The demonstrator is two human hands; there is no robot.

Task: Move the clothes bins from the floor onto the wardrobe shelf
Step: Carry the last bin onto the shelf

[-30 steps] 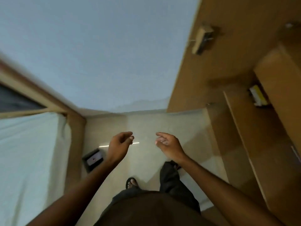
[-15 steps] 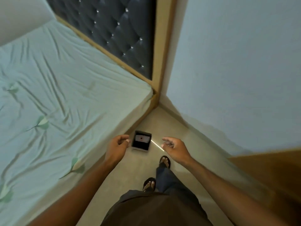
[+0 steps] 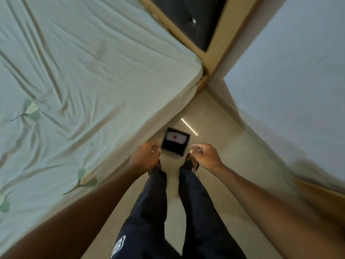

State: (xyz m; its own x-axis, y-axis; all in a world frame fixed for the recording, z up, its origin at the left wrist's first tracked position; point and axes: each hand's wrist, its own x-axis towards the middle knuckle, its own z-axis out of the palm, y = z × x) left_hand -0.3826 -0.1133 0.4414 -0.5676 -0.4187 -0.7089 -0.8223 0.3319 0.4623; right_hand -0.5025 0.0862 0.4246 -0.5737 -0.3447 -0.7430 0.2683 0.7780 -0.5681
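Both hands, left hand (image 3: pixel 146 156) and right hand (image 3: pixel 204 155), are hovering loosely curled and empty flanking the bin (image 3: pixel 175 143); a one-sided grab is likely tipping it against the bed (image 3: pixel 93 81).

A wide bed (image 3: pixel 84 71) fills the left, its pale green sheet rumpled and dotted with leaf prints. Dark tufted headboard (image 3: pixel 194 17) up top, framed in light wood. A plain pale wall (image 3: pixel 298 62) runs down the right. Between them, a narrow strip of beige floor (image 3: pixel 214 150) carries a thin bright streak of light (image 3: pixel 189 126).
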